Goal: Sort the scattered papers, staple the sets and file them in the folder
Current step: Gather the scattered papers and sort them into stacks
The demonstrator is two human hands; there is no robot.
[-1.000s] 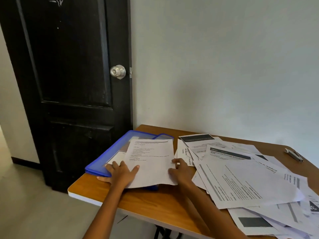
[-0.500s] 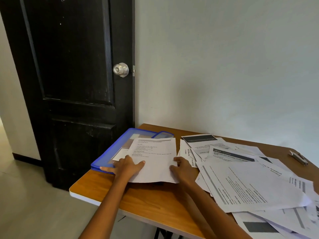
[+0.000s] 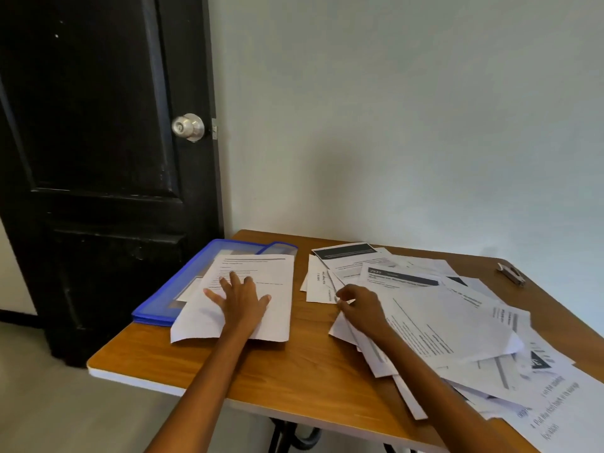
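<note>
**A:** What lies on the wooden table point(image 3: 294, 364), starting with the biggest thing?

**B:** A wide heap of scattered papers point(image 3: 451, 325) covers the part of the table under and to the right of the right hand. The sheets overlap at different angles, and some reach the near right table edge. Next in size is a blue folder point(image 3: 170, 299), which lies flat just beyond and to the left of the left hand. On it rests a sorted sheet point(image 3: 258, 289) with printed text, its long axis running away from the person and its near end overhanging the folder onto the table.

**A:** And the hands?

**B:** The left hand point(image 3: 242, 302) lies flat on that sheet, fingers spread, pressing it down. The right hand point(image 3: 359, 308) sits at the left edge of the heap with its fingers curled. It seems to pinch a sheet's edge, though the grip is too small to be sure.

**A:** Where is the stapler?

**B:** A small metal stapler point(image 3: 511, 274) lies far beyond the right hand, near the table's far right corner, well apart from both hands.

**A:** Which hand is placed for the next pick?

**B:** I judge the right one, since the heap lies directly under it. The folder pile lies to its left, across a bare strip of table.
</note>
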